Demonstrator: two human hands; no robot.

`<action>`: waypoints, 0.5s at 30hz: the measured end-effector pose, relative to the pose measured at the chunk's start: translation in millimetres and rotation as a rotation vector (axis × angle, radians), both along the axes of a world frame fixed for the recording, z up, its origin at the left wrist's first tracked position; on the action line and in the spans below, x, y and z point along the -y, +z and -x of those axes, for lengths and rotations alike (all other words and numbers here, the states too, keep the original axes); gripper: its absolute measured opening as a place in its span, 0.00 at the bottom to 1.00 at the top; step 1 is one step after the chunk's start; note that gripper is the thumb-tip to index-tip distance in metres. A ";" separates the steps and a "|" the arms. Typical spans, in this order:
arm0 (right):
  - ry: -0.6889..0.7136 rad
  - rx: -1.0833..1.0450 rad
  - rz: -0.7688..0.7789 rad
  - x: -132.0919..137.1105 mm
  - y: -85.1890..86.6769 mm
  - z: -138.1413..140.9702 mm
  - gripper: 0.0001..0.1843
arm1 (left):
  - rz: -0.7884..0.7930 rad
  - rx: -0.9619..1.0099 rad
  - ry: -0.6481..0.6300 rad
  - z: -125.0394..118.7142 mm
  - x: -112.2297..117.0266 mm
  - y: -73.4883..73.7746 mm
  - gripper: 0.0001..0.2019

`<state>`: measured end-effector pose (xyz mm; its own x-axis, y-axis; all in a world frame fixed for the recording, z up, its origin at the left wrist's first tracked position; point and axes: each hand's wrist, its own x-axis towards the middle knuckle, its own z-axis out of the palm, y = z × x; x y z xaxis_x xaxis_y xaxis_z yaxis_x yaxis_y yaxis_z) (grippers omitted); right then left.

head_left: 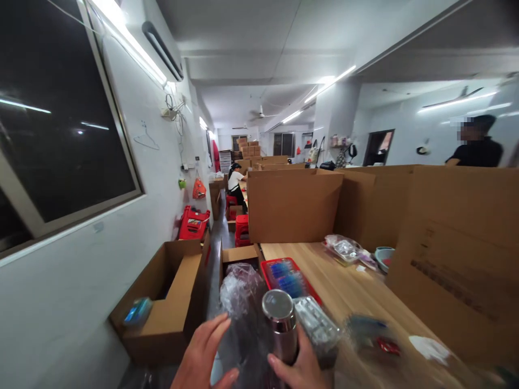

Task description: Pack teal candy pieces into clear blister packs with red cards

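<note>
My right hand [302, 364] is wrapped round a shiny metal thermos flask [284, 337], held upright with its round lid on top. To the left of the flask, my left hand [206, 354] is raised with fingers apart and nothing in it. Behind the flask is a red tray [310, 286] holding blue packaged items [290, 283]. A clear plastic pack [316, 321] with silvery contents lies beside my right hand. Crumpled clear plastic bags [241, 286] bulge from a cardboard box beyond my hands.
A large open carton [162, 324] stands at left by the wall. The wooden table [324, 270] runs to the right, with cardboard partitions [294, 205], a white tissue [428, 348] and a bowl [383, 256]. A person [235, 181] sits farther back; another [476, 143] is at right.
</note>
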<state>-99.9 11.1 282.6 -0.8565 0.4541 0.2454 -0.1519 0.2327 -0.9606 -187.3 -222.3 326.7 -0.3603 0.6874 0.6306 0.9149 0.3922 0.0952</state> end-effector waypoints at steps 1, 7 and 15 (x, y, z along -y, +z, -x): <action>0.077 -0.016 0.007 5.8 -6.8 -2.7 0.41 | 0.017 0.064 -0.015 -6.4 -11.7 18.4 0.33; 0.475 -0.094 0.020 25.9 -20.2 -14.5 0.49 | 0.067 0.208 -0.197 -43.9 -49.4 94.3 0.41; 0.506 -0.169 -0.035 34.0 -8.1 -17.4 0.20 | 0.108 0.195 -0.132 -67.3 -49.5 85.2 0.37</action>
<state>-82.6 -22.9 274.5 -0.9136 -0.0167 0.4062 -0.4051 0.1221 -0.9061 -120.0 -172.7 411.9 -0.3707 0.7960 0.4785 0.9273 0.2881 0.2390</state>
